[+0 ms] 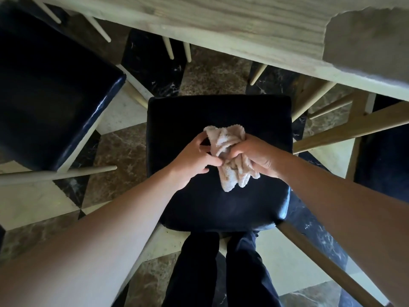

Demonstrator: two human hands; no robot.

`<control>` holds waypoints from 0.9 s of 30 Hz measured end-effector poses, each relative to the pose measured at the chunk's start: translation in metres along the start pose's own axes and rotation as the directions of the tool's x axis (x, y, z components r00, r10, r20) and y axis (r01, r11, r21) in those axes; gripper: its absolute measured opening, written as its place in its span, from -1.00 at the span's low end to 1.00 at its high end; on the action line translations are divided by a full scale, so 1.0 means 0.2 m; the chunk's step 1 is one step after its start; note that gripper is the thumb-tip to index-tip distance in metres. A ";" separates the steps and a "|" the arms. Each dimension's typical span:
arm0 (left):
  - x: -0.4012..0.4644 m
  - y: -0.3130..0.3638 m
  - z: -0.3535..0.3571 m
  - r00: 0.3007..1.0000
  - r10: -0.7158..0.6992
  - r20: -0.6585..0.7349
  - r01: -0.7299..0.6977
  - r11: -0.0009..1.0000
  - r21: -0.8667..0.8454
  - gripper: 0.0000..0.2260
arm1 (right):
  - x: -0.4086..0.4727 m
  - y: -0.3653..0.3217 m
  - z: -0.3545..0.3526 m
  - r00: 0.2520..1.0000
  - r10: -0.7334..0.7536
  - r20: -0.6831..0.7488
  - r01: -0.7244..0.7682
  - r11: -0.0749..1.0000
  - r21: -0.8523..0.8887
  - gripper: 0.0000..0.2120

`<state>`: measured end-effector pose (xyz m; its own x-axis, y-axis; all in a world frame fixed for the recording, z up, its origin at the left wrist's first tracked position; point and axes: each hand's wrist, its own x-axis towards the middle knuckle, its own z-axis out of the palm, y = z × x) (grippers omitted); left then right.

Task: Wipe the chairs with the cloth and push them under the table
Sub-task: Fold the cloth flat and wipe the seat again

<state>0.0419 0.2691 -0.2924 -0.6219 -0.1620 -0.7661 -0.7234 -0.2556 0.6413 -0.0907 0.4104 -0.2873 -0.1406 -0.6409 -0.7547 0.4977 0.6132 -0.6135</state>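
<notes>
A chair with a black padded seat [221,111] stands right in front of me, pulled out from the pale wooden table [243,29]. A crumpled beige cloth [230,156] hangs above the middle of that seat. My right hand [254,156] grips the bunched cloth. My left hand [194,160] pinches the cloth's left side with thumb and fingertips. A second black-seated chair [55,91] stands to the left, also out from under the table.
Pale chair legs [314,100] and table legs crowd the space under the table edge. Another dark seat [385,151] shows at the right edge. The floor is brown, black and cream marble tiles [119,156]. My dark trousers [221,273] stand behind the chair.
</notes>
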 end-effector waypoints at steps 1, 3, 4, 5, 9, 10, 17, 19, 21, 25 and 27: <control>0.00 0.02 -0.01 1.000 0.008 0.010 -0.008 1.000 -0.014 -0.33 | 0.00 -0.01 0.01 1.000 -0.001 -0.009 0.001 1.000 -0.010 -0.53; 0.00 0.04 -0.02 0.999 0.040 -0.024 -0.040 0.999 -0.014 -0.54 | -0.01 -0.04 0.02 0.996 -0.024 -0.083 0.013 0.991 -0.135 -0.50; 0.00 0.04 -0.02 0.997 0.061 -0.054 -0.060 0.998 0.004 -0.68 | -0.02 -0.04 0.03 0.994 -0.039 -0.103 0.017 0.978 -0.206 -0.53; -0.01 0.04 -0.03 0.993 0.081 -0.083 -0.079 0.996 0.030 -0.81 | -0.02 -0.05 0.03 0.992 -0.048 -0.113 0.016 0.965 -0.263 -0.61; 0.00 0.02 -0.06 0.977 0.123 -0.177 -0.097 0.984 0.150 -0.84 | -0.01 0.00 0.00 0.965 -0.047 -0.258 -0.076 0.892 -0.445 -0.90; 0.00 0.01 -0.06 0.969 0.123 -0.212 -0.088 0.982 0.167 -0.78 | -0.01 0.02 -0.01 0.947 -0.070 -0.313 -0.102 0.860 -0.500 -0.95; 0.03 -0.07 -0.09 0.897 0.210 -0.389 -0.066 0.934 0.351 -0.84 | 0.01 0.08 -0.09 0.814 -0.285 -0.506 -0.208 0.671 -0.711 -0.65; 0.01 -0.09 -0.11 0.884 0.329 -0.333 -0.144 0.868 0.476 -0.89 | 0.01 0.07 -0.11 0.809 -0.300 -0.505 -0.215 0.650 -0.729 -0.60; 0.00 -0.08 -0.14 0.864 0.418 -0.282 -0.217 0.812 0.541 -0.85 | 0.00 0.06 -0.14 0.823 -0.264 -0.503 -0.179 0.720 -0.671 -0.65; -0.01 0.01 -0.19 0.783 0.468 -0.410 -0.186 0.805 0.564 -0.79 | -0.03 -0.01 -0.24 0.765 -0.173 -0.621 -0.005 0.962 -0.275 -0.69; -0.03 0.08 -0.23 0.737 0.461 -0.494 -0.263 0.869 0.419 -0.76 | -0.06 -0.06 -0.30 0.741 -0.113 -0.661 0.135 0.991 -0.018 -0.75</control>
<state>0.0485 0.2221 -0.2790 -0.6436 -0.7085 -0.2895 -0.5910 0.2196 0.7762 -0.1459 0.4387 -0.2844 -0.7265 -0.2387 -0.6444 0.4589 0.5294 -0.7135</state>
